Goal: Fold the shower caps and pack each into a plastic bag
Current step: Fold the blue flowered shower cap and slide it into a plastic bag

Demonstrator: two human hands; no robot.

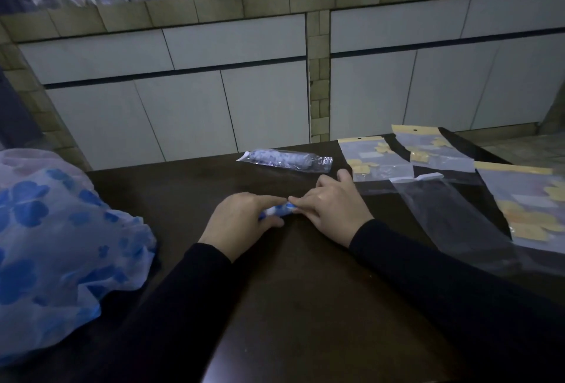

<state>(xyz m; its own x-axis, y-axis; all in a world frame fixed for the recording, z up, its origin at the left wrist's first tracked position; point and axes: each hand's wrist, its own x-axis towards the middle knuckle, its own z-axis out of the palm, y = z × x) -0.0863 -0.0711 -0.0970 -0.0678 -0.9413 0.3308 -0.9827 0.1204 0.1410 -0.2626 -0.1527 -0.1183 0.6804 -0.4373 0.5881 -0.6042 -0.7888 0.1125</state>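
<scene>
A rolled blue-and-white shower cap [279,210] lies on the dark table [305,306], squeezed into a small tight roll. My left hand [244,220] grips its left end and my right hand [333,208] pinches its right end; most of the roll is hidden under my fingers. A clear empty plastic bag [452,217] lies flat just right of my right hand. Further back, a packed roll in a clear bag [284,160] rests on the table. A heap of loose blue-flowered shower caps [58,248] sits at the left.
Flat bags with yellow header cards lie at the far right: one [371,158], another [434,150], and a third [532,202] nearest the edge. Behind the table stands a wall of white cabinet doors [183,101] with tan tile trim.
</scene>
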